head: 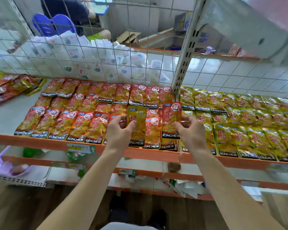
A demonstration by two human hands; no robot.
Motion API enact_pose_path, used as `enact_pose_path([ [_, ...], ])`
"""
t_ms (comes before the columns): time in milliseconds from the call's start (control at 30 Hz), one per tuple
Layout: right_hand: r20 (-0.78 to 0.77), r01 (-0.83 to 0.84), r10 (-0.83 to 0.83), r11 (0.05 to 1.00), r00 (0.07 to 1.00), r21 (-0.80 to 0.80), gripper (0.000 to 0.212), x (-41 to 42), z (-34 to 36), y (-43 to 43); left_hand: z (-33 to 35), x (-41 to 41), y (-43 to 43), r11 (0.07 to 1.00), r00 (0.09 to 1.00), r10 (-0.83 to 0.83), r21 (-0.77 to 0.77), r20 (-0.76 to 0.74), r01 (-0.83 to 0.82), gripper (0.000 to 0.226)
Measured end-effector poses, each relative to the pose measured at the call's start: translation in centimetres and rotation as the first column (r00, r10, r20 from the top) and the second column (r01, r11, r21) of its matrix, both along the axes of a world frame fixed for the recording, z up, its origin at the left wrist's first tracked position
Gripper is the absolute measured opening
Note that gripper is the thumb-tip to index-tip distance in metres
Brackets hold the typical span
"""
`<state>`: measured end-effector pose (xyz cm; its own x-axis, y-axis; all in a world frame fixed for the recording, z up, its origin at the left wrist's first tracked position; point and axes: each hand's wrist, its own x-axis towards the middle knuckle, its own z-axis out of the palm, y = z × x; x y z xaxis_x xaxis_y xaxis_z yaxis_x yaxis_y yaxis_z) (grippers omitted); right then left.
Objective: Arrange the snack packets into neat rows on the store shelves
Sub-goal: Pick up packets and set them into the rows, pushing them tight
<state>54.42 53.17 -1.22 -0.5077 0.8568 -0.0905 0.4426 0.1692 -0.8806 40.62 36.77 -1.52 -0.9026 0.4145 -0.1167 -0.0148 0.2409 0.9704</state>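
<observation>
- A store shelf [5,117] with an orange front lip fills the middle of the view. It is backed by a wire grid [90,55] with white-tiled wall behind, and a slotted upright post [184,63] splits it into left and right bays.
- Beyond the grid lies a jumble of white packets [73,47]. Lower shelves [140,171] below hold blurred odds and ends.
- Done so far, as I judge it: the left bay carries overlapping rows of red packets [70,113] running from the far edge to the near lip. The right bay carries similar rows of yellow packets [248,122]. Both sets look fairly tidy.
- Left to do: a loose heap of mixed packets [12,87] sits at the far left corner, unsorted, with bare shelf beside the red rows. The task looks well past halfway but not finished.
- The left hand [121,130] pinches a single yellow packet [137,117] by its left edge, thumb on the front and fingers curled behind. It holds the packet upright over the near red rows, just left of the post.
- The right hand [189,130] pinches a single red packet [171,117] by its right edge in the same way, thumb on the face.
- The two held packets hang side by side, near each other with a narrow gap between, above the seam where the red rows meet the yellow.
- Each colour is probably bound for its own bay, so the yellow one seems out of place here.
</observation>
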Motion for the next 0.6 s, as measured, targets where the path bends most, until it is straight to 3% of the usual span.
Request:
enact_pose_path([
  [133,-0.013,0.005,-0.005,1.0,1.0,-0.022,0.029,-0.8,0.4,2.0,0.5,0.3,2.1,1.0,1.0,-0.012,0.006,0.015,0.012,0.023],
  [333,0.01,-0.003,0.003,1.0,1.0,0.017,0.016,-3.5,0.8,5.1,0.9,-1.4,5.5,0.996,0.996,-0.088,0.019,0.009,0.087,0.018],
  [600,0.161,0.007,-0.022,0.996,0.987,0.089,0.033,-7.4,-1.2,6.9,-0.3,-4.2,7.2,0.991,0.991,-0.133,0.025,-0.029,0.133,0.022],
])
